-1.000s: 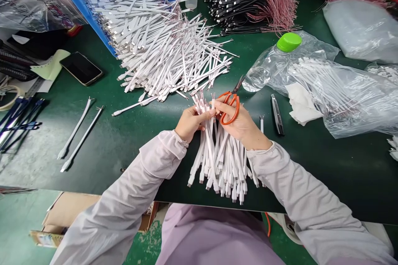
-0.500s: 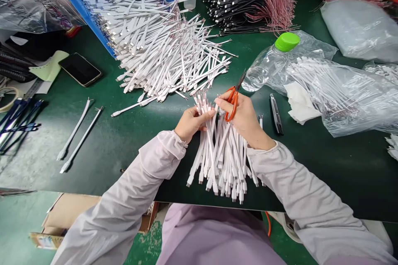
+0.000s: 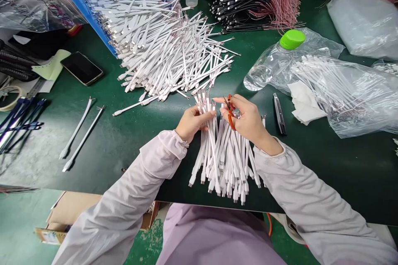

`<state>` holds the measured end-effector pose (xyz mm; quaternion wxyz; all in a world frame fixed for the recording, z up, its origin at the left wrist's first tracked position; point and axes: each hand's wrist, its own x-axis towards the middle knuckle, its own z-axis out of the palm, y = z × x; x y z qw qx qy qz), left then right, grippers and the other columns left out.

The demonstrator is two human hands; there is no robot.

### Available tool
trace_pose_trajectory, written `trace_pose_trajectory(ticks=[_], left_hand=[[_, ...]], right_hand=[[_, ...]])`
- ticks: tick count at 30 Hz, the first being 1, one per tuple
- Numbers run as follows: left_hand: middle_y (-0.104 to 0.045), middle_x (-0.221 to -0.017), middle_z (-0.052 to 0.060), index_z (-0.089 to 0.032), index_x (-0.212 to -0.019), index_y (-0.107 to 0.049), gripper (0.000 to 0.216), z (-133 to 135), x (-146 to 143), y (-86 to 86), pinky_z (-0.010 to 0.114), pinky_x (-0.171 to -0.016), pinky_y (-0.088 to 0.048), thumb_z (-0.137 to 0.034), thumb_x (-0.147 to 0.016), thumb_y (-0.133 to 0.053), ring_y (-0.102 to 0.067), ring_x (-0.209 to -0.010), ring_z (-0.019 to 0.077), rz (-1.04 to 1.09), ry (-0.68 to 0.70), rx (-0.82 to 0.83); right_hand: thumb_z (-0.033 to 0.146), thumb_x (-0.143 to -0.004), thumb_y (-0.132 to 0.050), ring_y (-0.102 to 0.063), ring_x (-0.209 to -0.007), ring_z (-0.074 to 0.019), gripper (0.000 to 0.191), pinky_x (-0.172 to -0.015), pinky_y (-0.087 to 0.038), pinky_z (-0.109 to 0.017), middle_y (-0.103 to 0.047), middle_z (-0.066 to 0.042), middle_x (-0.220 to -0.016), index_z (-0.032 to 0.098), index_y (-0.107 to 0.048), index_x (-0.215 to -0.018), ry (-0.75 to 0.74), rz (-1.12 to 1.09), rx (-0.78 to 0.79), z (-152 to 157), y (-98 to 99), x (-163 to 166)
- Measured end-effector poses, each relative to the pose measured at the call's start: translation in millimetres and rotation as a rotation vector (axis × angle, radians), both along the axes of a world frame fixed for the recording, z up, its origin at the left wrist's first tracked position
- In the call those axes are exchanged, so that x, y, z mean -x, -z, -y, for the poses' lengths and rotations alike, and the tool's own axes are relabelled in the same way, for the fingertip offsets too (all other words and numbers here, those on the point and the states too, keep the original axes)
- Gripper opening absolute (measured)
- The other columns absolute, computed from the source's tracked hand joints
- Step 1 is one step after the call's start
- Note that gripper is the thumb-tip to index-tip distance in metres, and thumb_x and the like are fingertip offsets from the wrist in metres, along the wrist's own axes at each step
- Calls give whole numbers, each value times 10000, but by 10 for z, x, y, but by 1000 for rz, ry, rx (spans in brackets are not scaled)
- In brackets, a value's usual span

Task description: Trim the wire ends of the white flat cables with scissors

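Observation:
My left hand [image 3: 194, 122] is closed round the upper ends of several short white cables, whose stripped wire tips stick up above the thumb. In my right hand [image 3: 248, 122] is a pair of scissors with orange handles [image 3: 231, 120], its blades turned toward the left hand and partly hidden by the fingers. The blades are close to the wire tips; whether they touch cannot be made out. Below both hands a fanned bunch of white cables [image 3: 231, 161] lies on the green table, plugs toward the front edge.
A large heap of white cables [image 3: 161, 49] spills from a blue bin [image 3: 108, 45]. Two single cables [image 3: 82, 138] and a phone [image 3: 82, 68] lie left. On the right are a box cutter [image 3: 279, 114], a green-capped bottle [image 3: 264, 70] and bagged cables [image 3: 351, 95]. Black cables [image 3: 239, 0] lie behind.
My right hand has turned the scissors from pointing up and away to pointing at the wire tips by the left hand. The left hand keeps its grip on the cables.

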<state>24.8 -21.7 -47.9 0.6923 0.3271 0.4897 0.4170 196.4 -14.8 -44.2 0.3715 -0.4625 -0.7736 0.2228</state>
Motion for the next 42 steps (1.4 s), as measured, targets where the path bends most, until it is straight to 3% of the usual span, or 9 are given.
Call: trace_pose_trajectory(ticks=[4,7,10,14,19,24,32,37,42], left_hand=[[-624,-718,2,-127,-792,-635,230,-12,10,12,162,-416,-380,-263,-688,-788,-568,-600,88,32,-8,17],[-682,-825,49,-118,-843,-633,217,-18,15,7,155,-418,-390,-217,-709,-773,-662,-727,145,81,18,50],[-688,-814,54,-102,-860,-643,182,-12,5,-9,151,-468,-442,-171,-731,-752,-668,-749,138,109,36,44],[-684,-783,29,-108,-848,-647,165,-5,-9,-18,181,-568,-519,-130,-723,-753,-668,-723,122,121,-5,67],[-660,-741,26,-103,-841,-638,90,-24,-9,-21,180,-523,-504,-134,-781,-698,-664,-670,117,93,-44,112],[-634,-747,8,-114,-809,-623,162,-26,-23,-42,176,-483,-470,-150,-722,-754,-666,-680,128,69,-67,120],[-608,-718,-3,-117,-789,-611,211,-20,-34,-51,173,-434,-414,-180,-675,-777,-637,-638,116,52,-58,100],[-582,-696,-16,-130,-771,-602,241,-13,-39,-17,159,-385,-355,-217,-655,-794,-602,-587,92,57,-58,38],[-577,-695,-20,-139,-808,-628,308,-2,-55,33,155,-351,-310,-302,-633,-822,-570,-548,74,52,-70,-34]], right_hand=[[215,-856,-537,-573,-789,-197,215,-736,-455,-314,-583,-48,-825,215,-703,-991,18,-8,-36,11,-19,-19],[274,-844,-599,-563,-738,-180,197,-716,-454,-315,-585,-41,-835,208,-689,-1006,41,-50,50,4,-26,0],[324,-809,-660,-537,-686,-166,264,-666,-451,-310,-559,-27,-826,206,-664,-1044,39,-64,119,-15,-20,61],[221,-816,-599,-531,-760,-204,209,-716,-456,-350,-541,-71,-889,172,-641,-1015,91,141,-93,-42,1,45],[121,-855,-452,-490,-821,-257,251,-754,-412,-395,-523,-91,-831,187,-654,-989,245,578,-355,2,90,-171],[139,-896,-411,-475,-787,-251,297,-705,-385,-377,-532,-94,-797,184,-679,-1016,303,671,-443,41,181,-210],[126,-894,-428,-486,-730,-230,314,-637,-351,-351,-552,-74,-746,204,-693,-1042,332,689,-414,29,189,-149],[119,-860,-477,-531,-754,-240,264,-642,-380,-347,-603,-87,-786,175,-703,-982,335,601,-309,3,183,-202],[110,-785,-513,-548,-865,-256,302,-741,-436,-353,-603,-90,-910,179,-655,-1043,178,449,-187,-31,134,-247]])
